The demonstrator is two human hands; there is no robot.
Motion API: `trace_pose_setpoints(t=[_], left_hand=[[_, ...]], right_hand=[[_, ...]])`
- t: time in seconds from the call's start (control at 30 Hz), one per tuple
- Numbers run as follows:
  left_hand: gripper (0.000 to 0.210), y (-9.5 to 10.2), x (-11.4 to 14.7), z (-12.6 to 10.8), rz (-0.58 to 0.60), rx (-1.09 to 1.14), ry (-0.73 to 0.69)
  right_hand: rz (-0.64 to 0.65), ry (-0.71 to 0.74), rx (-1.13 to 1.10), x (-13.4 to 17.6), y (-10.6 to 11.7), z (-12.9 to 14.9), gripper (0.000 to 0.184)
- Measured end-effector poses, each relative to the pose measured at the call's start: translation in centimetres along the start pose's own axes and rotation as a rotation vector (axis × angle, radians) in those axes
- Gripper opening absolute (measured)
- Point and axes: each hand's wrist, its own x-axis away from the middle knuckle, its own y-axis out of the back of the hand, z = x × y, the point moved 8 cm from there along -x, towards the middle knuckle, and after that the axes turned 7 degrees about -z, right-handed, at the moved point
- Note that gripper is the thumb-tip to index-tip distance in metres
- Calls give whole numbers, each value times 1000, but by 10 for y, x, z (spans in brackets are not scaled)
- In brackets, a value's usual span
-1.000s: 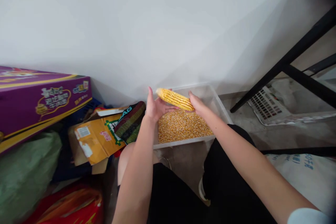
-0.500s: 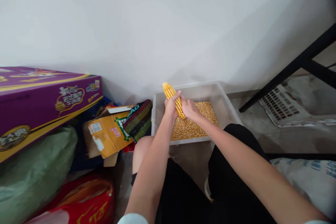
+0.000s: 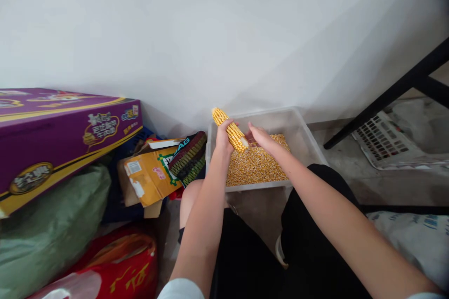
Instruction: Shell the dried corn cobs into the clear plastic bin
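A yellow corn cob is gripped by my left hand, tilted with one end up to the left. Most of its kernels are on, and a pale bare patch shows at its lower right end. Just right of that end, apart from the cob, my right hand is held with its fingers extended. Below both hands stands a translucent plastic bin with a layer of loose corn kernels in it.
At left, a purple carton sits above a green sack and a red bag. Torn yellow cardboard and a mesh shoe lie beside the bin. At right are a black metal leg, a white basket and a white sack.
My right hand has come off the cob and moved a little right, its fingers now extended. The cob's lower end has turned into view, still in my left hand. The view has shifted slightly.
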Motion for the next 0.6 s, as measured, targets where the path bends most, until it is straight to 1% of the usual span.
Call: trace_pose_setpoints(t=[0.1,0.17,0.23,0.27,0.33,0.4,0.43,0.47,0.57,0.6], left_hand=[[29,3,-2,1,-52,-19,-28],[30,6,-2,3,-132,-35,-66],[30,10,-1,4,-219,-28,-134],[30,11,0,6,-256,-22,-167],[28,11,2,10,-307,-18,-213],[26,9,1,15,-325,-31,-217],[25,8,0,16,-321,-36,-212],[25,7,-1,17,-311,-40,-208],[24,3,-3,16,-278,-45,-197],[23,2,-4,17,-267,-46,-169]], right_hand=[[-5,72,76,1,0,6,59],[27,91,99,7,-3,8,63],[23,155,150,15,-6,12,64],[-13,201,197,19,-6,14,63],[-138,287,290,26,-3,17,60],[-238,343,346,30,-1,16,58],[-259,369,359,31,-1,16,58],[-262,393,367,31,-2,15,57],[-220,446,382,28,-4,16,57],[-202,455,376,26,-3,16,56]])
